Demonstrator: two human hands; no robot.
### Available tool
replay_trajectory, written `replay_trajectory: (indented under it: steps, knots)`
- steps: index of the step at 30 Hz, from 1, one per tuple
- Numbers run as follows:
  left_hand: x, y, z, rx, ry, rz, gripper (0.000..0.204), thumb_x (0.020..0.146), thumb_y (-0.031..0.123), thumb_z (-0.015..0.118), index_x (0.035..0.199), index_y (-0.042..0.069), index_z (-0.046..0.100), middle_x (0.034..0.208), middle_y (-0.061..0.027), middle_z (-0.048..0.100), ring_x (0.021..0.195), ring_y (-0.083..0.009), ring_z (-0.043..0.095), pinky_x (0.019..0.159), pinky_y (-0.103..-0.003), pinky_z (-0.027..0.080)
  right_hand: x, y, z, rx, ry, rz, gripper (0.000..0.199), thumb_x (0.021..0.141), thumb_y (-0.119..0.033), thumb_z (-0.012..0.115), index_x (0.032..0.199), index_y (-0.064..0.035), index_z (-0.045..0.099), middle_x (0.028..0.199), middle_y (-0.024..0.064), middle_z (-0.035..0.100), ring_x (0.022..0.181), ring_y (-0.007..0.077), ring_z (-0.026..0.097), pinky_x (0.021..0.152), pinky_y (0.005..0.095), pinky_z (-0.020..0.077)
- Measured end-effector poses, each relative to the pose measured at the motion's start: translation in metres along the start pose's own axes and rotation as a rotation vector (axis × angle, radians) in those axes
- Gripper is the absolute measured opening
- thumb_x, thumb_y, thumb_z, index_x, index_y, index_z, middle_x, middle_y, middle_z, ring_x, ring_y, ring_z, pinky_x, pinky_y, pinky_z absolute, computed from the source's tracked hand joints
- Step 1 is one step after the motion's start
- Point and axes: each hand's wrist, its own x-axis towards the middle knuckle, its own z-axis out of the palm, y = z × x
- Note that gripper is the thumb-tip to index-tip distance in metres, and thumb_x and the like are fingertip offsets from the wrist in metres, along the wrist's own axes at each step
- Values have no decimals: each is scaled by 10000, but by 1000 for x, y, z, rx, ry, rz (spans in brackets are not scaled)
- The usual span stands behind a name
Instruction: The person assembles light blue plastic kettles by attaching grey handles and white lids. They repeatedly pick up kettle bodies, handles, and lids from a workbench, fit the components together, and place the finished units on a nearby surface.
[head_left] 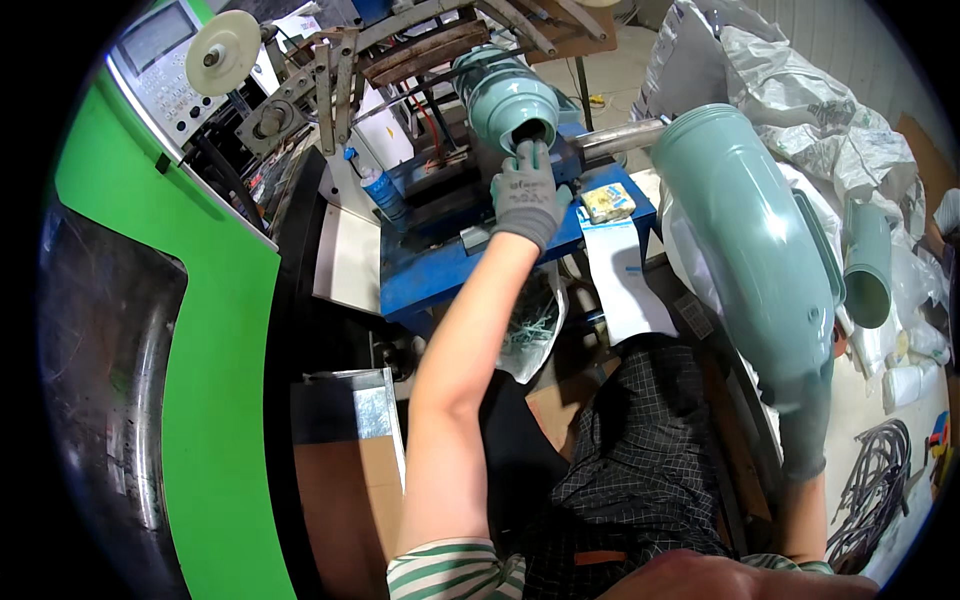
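A glossy pale-green hollow plastic part [505,97] lies in the blue fixture, its round dark mouth toward me. My left hand [526,190], in a grey glove, reaches to that mouth. Its fingers are stretched out with the tips at the opening, and the thumb stands apart. At the right, a large pale-green plastic pipe [740,230] with a ribbed neck and a side handle slants down toward me. Around its lower end is my gloved right hand [803,430], holding it; most of those fingers are hidden.
A blue bench [430,270] carries a yellowish block [608,202] and a blue bottle [384,195]. A green machine panel [220,400] stands left. Metal linkage arms [430,50] reach over the fixture. Right are a green tube [868,270], plastic sheeting [800,100] and coiled cable [870,490].
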Motion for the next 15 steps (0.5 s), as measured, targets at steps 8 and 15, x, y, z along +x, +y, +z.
replay_trajectory:
  steps: [8, 15]
  knots:
    - [-98, 3, -48, 75, 271, 238, 515, 895, 352, 730, 1332, 95, 637, 1268, -128, 599, 1155, -346, 580, 991, -487, 486, 101, -17, 57, 39, -47, -77, 747, 1012, -306, 593, 1664, -125, 277, 1495, 150, 527, 1212, 284, 655, 818, 367, 618]
    - [-158, 13, -121, -67, 686, 548, 207, 805, 340, 808, 795, 168, 693, 852, -13, 604, 887, -280, 603, 658, -410, 489, 128, -23, 89, 88, -121, -20, 618, 1042, -277, 579, 1610, -177, 355, 1366, 137, 594, 994, 280, 720, 666, 375, 636]
